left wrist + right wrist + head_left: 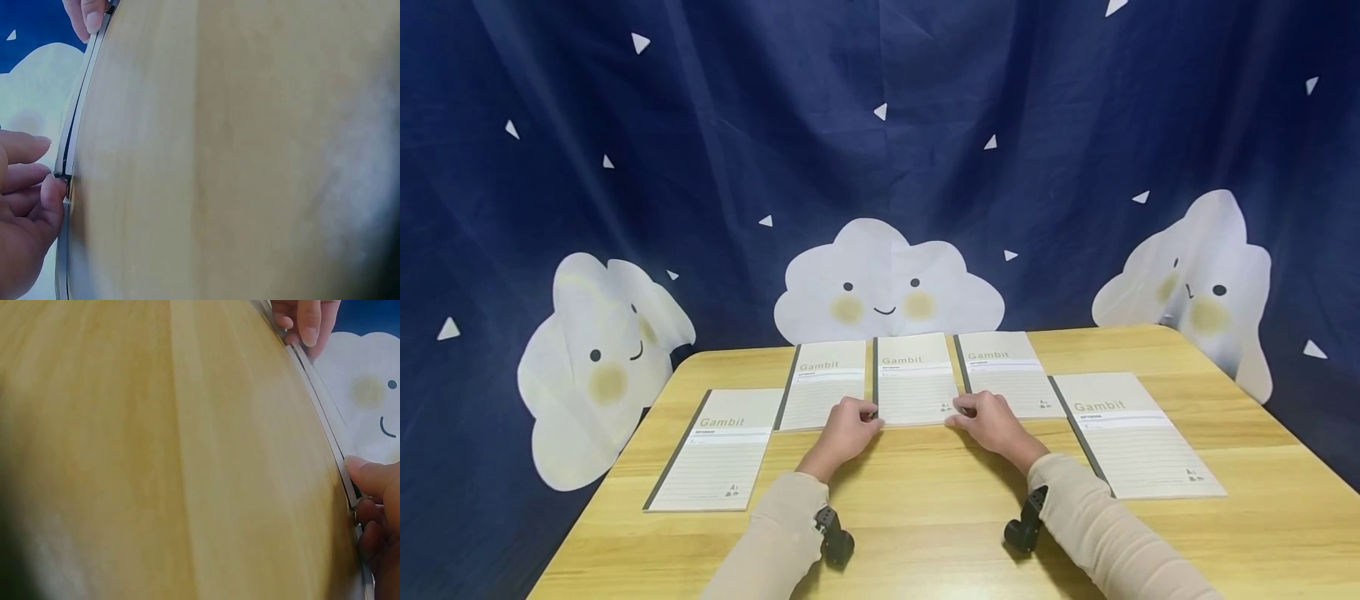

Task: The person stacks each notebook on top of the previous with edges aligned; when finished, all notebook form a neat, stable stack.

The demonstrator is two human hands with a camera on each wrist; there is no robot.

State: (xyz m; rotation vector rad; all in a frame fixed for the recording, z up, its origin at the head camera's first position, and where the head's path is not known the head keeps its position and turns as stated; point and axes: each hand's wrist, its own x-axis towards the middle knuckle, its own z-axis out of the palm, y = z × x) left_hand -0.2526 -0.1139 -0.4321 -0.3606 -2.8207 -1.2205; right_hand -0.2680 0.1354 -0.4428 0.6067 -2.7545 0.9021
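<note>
Notebook at centre [913, 379] is pinched by fingers of left hand [847, 433] and right hand [992, 422], and could be skewed by uneven pulling.

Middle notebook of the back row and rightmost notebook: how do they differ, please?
The middle notebook has the left grip and right grip at its near corners; the rightmost notebook is touched by neither. In the head view, the middle notebook lies farther away and looks smaller; the rightmost notebook lies nearer and looks larger. Both are dark-spined and marked "Gambit".
</note>
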